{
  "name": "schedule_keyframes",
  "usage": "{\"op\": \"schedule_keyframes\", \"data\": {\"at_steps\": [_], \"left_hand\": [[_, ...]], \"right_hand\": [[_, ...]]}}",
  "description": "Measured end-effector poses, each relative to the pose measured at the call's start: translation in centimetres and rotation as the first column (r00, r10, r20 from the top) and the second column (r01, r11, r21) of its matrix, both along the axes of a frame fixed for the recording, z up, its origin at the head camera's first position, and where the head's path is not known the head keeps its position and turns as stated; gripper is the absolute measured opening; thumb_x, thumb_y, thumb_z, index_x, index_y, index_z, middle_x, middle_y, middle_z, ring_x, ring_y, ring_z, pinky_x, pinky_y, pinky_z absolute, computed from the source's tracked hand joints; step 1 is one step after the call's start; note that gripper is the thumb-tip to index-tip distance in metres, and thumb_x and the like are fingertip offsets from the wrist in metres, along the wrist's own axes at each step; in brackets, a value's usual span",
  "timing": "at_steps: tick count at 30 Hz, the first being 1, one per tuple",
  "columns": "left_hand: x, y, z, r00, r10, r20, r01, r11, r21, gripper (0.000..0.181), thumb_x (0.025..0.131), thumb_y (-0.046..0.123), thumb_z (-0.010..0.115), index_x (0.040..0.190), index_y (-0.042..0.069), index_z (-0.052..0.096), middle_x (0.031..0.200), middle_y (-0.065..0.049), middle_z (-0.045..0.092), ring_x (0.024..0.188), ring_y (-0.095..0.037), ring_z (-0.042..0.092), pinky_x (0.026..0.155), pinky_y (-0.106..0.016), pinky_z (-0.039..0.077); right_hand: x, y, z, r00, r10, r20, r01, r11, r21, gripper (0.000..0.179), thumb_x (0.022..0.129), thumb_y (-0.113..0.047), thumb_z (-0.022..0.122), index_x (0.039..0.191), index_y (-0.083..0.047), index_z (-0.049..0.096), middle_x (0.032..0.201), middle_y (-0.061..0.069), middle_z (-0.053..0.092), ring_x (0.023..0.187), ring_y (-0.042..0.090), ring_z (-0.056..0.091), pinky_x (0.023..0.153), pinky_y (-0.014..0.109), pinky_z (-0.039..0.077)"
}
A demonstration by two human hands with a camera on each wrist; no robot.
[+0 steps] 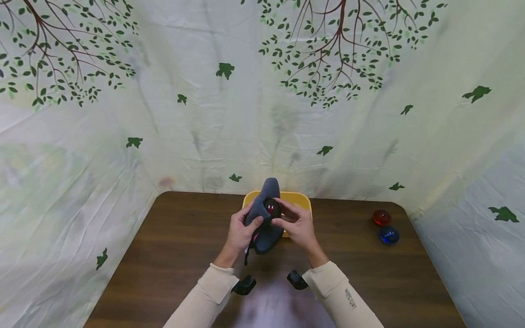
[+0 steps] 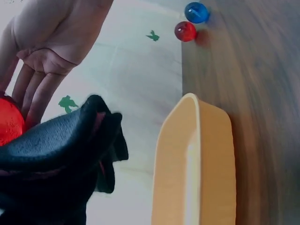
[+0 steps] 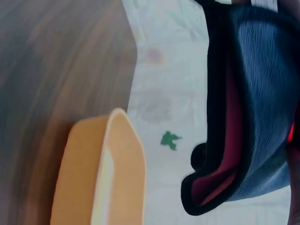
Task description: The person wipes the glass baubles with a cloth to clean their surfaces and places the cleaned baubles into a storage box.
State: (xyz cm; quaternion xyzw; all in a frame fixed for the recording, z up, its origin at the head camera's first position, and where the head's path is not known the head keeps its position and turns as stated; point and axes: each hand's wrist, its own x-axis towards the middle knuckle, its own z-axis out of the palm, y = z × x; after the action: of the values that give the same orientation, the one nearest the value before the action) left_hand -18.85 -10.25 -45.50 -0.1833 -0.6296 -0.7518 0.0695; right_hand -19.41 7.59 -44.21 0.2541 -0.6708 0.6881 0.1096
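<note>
In the head view my left hand [image 1: 240, 230] grips a blue-grey cloth piece [image 1: 268, 234] with its thumb on the near face. The cloth has black edging and a pink lining, plain in the right wrist view [image 3: 269, 93]; its exact kind is unclear. My right hand [image 1: 298, 224] pinches a dark red ball [image 1: 272, 208] against the cloth. In the left wrist view the ball [image 2: 9, 123] shows bright red and shiny beside the right hand's fingers. Both hands are held up in front of a yellow bin [image 1: 301, 199], whose inside is mostly hidden.
On the right of the brown table [image 1: 193, 237] lie a red ball [image 1: 382, 217] and a blue ball [image 1: 388, 235], close together. A pale curtain [image 1: 246, 127] printed with branches and leaves hangs behind the table. Black wrist cameras [image 1: 244, 285] sit under the sleeves.
</note>
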Motion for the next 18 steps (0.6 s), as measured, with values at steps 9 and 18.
{"op": "schedule_keyframes", "data": {"at_steps": [9,18], "left_hand": [[0.2,0.0,0.1,0.994,0.061,-0.086,-0.072,0.988,-0.14,0.058,0.085,-0.004,0.068,0.14,-0.002,0.047,0.134,-0.023,0.054,0.112,-0.021,0.058,0.096,-0.032,0.049],[0.1,0.0,0.3,0.993,0.102,-0.054,-0.109,0.98,-0.164,0.056,0.086,-0.004,0.067,0.14,0.001,0.049,0.135,-0.019,0.054,0.116,-0.033,0.055,0.1,-0.046,0.045]], "right_hand": [[-0.2,-0.9,-0.6,0.928,-0.09,0.361,0.118,0.991,-0.058,0.037,0.092,-0.011,0.065,0.124,0.006,0.061,0.112,0.025,0.066,0.085,0.019,0.071,0.073,0.031,0.057],[0.1,-1.3,0.0,0.893,-0.082,0.443,0.14,0.985,-0.1,0.037,0.092,-0.012,0.067,0.123,0.006,0.062,0.112,0.025,0.066,0.083,0.021,0.071,0.073,0.033,0.057]]}}
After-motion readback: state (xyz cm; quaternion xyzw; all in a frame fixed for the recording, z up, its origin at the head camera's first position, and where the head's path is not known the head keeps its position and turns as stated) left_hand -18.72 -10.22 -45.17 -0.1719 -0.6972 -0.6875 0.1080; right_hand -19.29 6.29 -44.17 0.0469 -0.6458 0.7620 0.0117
